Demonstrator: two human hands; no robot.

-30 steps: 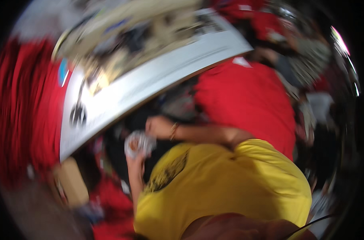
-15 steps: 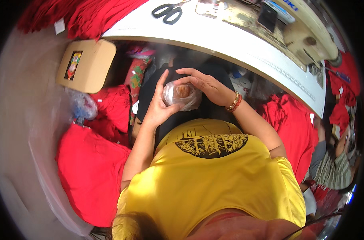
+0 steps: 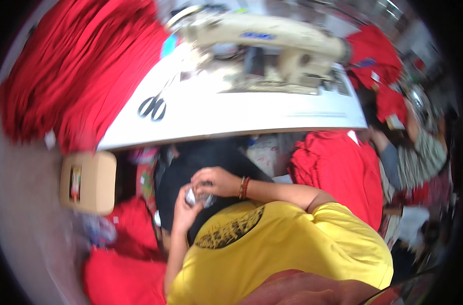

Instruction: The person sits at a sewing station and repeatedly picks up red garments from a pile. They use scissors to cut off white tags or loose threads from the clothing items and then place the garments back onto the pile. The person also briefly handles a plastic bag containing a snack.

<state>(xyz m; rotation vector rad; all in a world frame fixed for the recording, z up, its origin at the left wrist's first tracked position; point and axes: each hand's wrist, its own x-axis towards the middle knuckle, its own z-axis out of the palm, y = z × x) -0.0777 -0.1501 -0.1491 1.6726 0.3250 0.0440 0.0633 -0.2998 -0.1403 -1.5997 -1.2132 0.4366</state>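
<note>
A small bundle of clear plastic [image 3: 195, 197] is held over the person's dark-clad lap [image 3: 211, 152], in front of the front edge of the white surface [image 3: 241, 113] and left of that edge's middle. The left grip [image 3: 182, 209] clasps it from the left and below, its fingers curled up around the side. The right grip [image 3: 217, 182] arches over its top and right side with bent fingers; whether these pinch the plastic or merely rest against it cannot be told. Between them only a pale, shiny patch of the bundle shows, and its contents are hard to make out.

Black-handled scissors [image 3: 152, 108] lie near the left edge of the surface, their blades lost in blur and glare. A heap of red cloth [image 3: 89, 86] covers part of that left edge, and a cream sewing machine [image 3: 305, 56] hides much of the back edge.
</note>
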